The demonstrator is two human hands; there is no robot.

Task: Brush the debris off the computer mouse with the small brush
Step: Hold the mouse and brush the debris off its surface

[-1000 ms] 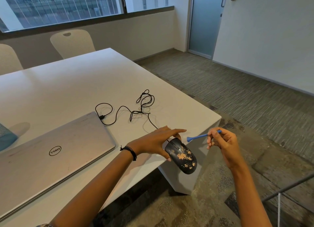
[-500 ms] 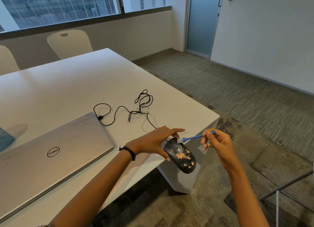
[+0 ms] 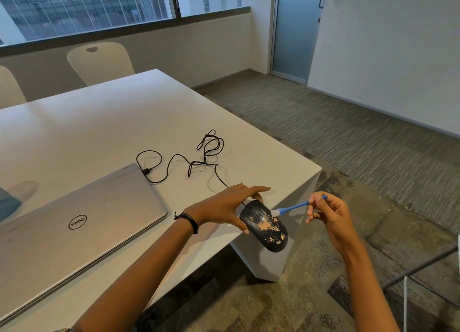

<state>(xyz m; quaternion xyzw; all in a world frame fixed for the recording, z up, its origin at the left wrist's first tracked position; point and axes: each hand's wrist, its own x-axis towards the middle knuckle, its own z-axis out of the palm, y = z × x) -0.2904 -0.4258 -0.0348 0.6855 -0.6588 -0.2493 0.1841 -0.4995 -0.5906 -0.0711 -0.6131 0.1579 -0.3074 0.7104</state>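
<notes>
My left hand (image 3: 225, 207) grips a black wired computer mouse (image 3: 263, 228) from its left side and holds it tilted just past the table's near right corner. Tan debris is speckled over the mouse's back. My right hand (image 3: 331, 216) pinches the thin handle of a small blue brush (image 3: 295, 208). The brush's white bristle tip touches the upper right edge of the mouse.
The mouse cable (image 3: 199, 157) lies in loops on the white table (image 3: 99, 132). A shut silver laptop (image 3: 74, 222) sits to the left. A blue object (image 3: 7, 204) shows at the far left edge. Two pale chairs (image 3: 99, 63) stand behind the table; carpet lies to the right.
My right hand has brought the brush leftward and down, so its tip now meets the mouse. My left hand and the mouse have stayed in about the same place.
</notes>
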